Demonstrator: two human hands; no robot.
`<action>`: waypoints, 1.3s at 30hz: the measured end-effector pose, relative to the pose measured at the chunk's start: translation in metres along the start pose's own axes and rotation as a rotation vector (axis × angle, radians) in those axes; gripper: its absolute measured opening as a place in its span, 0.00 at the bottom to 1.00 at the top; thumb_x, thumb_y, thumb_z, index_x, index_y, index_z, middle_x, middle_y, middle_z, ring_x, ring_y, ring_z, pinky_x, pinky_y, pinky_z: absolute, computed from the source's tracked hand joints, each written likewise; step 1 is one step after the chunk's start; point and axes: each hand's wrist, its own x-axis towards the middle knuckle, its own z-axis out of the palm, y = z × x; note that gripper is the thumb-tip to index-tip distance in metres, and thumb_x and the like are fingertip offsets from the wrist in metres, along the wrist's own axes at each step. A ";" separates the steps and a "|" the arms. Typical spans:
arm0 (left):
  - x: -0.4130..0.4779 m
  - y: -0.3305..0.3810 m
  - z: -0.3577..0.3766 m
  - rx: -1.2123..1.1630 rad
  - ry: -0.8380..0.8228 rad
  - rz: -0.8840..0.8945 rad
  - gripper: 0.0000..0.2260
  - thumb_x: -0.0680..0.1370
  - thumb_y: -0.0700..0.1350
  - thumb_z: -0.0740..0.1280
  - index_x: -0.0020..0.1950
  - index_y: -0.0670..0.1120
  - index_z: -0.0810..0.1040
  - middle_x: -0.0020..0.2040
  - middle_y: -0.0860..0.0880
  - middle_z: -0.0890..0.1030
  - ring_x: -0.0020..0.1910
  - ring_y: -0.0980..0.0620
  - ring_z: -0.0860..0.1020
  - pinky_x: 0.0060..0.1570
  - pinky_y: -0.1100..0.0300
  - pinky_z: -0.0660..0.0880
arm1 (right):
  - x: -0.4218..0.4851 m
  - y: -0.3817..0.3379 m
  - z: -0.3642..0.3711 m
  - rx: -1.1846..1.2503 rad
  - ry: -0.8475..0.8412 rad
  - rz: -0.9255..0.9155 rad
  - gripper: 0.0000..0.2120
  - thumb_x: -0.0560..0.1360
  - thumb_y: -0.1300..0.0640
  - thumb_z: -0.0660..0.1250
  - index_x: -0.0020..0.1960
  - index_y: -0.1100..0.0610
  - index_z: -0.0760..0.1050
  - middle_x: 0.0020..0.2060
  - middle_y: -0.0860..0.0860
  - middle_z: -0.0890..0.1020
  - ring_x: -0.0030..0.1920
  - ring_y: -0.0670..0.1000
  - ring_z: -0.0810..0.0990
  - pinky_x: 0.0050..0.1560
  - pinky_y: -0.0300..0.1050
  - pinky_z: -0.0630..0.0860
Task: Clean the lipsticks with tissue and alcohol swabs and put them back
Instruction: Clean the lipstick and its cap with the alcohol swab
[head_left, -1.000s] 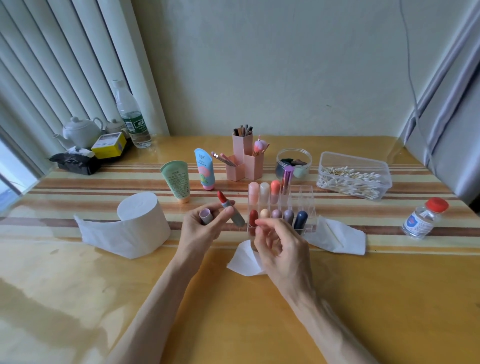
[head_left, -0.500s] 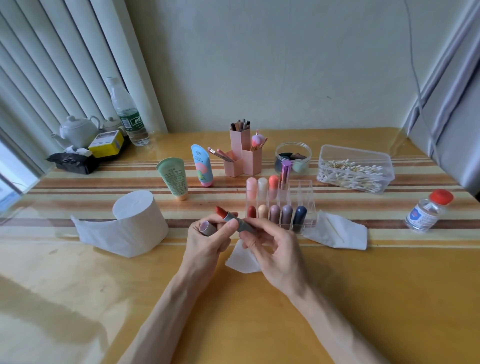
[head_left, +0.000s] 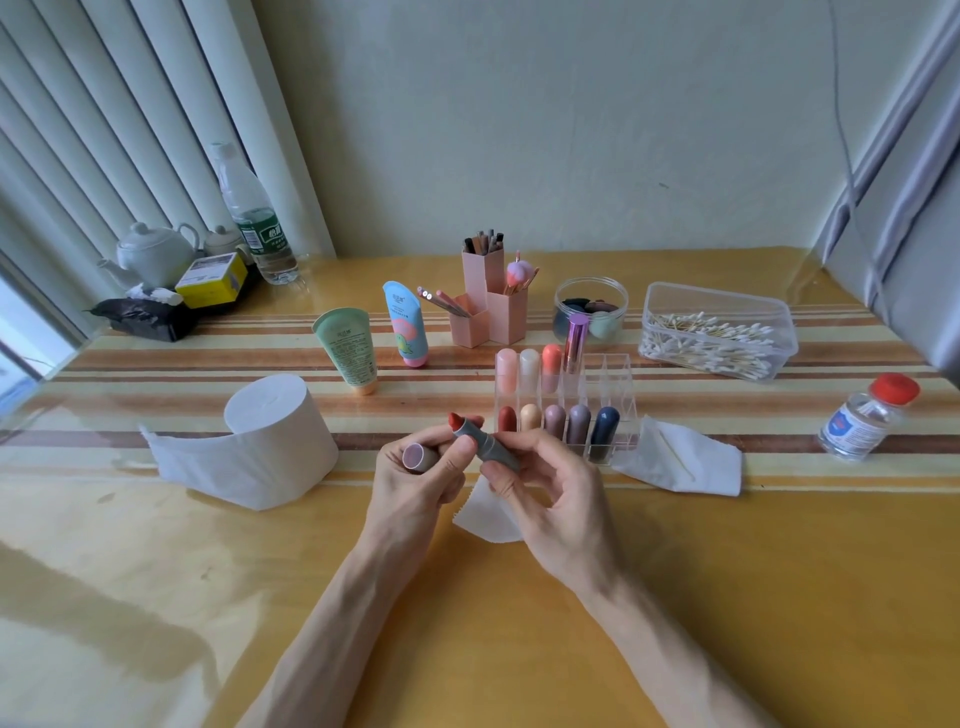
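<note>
While both hands meet just above a tissue square (head_left: 480, 522), the left hand (head_left: 415, 480) curls round the cap (head_left: 414, 456), thumb against the lipstick (head_left: 485, 440), and the right hand (head_left: 553, 499) pinches its grey base. Probably light, stiff and slick, it is best held by the casing, since the bare red tip (head_left: 457, 420) looks soft and would smear. Just behind stands the clear organizer (head_left: 619, 374), with the swab box (head_left: 655, 318) and alcohol bottle (head_left: 862, 422) farther right.
</note>
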 end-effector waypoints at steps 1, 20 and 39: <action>0.000 0.000 0.001 0.006 0.015 0.012 0.11 0.70 0.50 0.77 0.48 0.44 0.88 0.27 0.54 0.66 0.28 0.54 0.60 0.29 0.64 0.63 | -0.001 0.000 0.000 -0.011 0.015 -0.011 0.08 0.79 0.56 0.74 0.57 0.52 0.83 0.48 0.43 0.88 0.49 0.49 0.88 0.51 0.41 0.82; -0.006 0.003 0.004 -0.015 -0.009 0.012 0.23 0.64 0.62 0.83 0.50 0.47 0.89 0.28 0.52 0.65 0.28 0.54 0.60 0.30 0.64 0.62 | -0.001 0.001 0.003 -0.284 0.122 -0.253 0.09 0.77 0.59 0.77 0.56 0.59 0.85 0.51 0.46 0.86 0.51 0.47 0.86 0.56 0.45 0.82; -0.003 0.015 -0.005 -0.210 -0.166 -0.162 0.25 0.80 0.53 0.64 0.76 0.47 0.73 0.46 0.49 0.69 0.39 0.50 0.59 0.42 0.57 0.61 | 0.001 0.004 -0.016 -0.385 0.286 -0.272 0.14 0.79 0.64 0.72 0.64 0.62 0.82 0.55 0.50 0.83 0.60 0.45 0.82 0.64 0.43 0.77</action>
